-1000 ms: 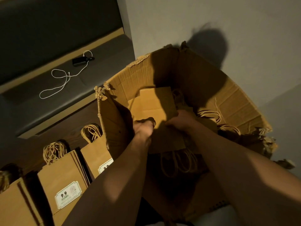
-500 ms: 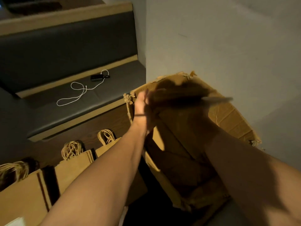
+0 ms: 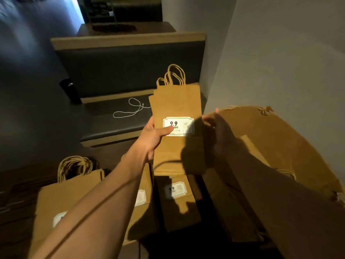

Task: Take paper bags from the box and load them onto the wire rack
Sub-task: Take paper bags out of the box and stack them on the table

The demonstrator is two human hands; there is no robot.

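Note:
A small stack of flat brown paper bags [image 3: 175, 103] with twine handles and a white "9.9" label is held upright in front of me. My left hand [image 3: 153, 136] grips its left edge, thumb across the label. My right hand [image 3: 216, 126], in shadow, touches the stack's right edge with its fingers spread. The torn cardboard box [image 3: 276, 139] stands open at the right, below my right arm. Other paper bags stand in a row below: one at the left [image 3: 74, 191] and a shadowed one in the middle [image 3: 177, 200].
A dark padded bench [image 3: 115, 124] with wooden trim lies ahead, a white cable [image 3: 130, 109] on its seat. A black cylinder [image 3: 71, 91] stands at its left end. A grey wall [image 3: 270, 53] rises at the right. No wire rack is plainly visible.
Both hands have come up out of the box with a stack of bags and hold it upright. My view has swung left, toward the row of bags and the bench.

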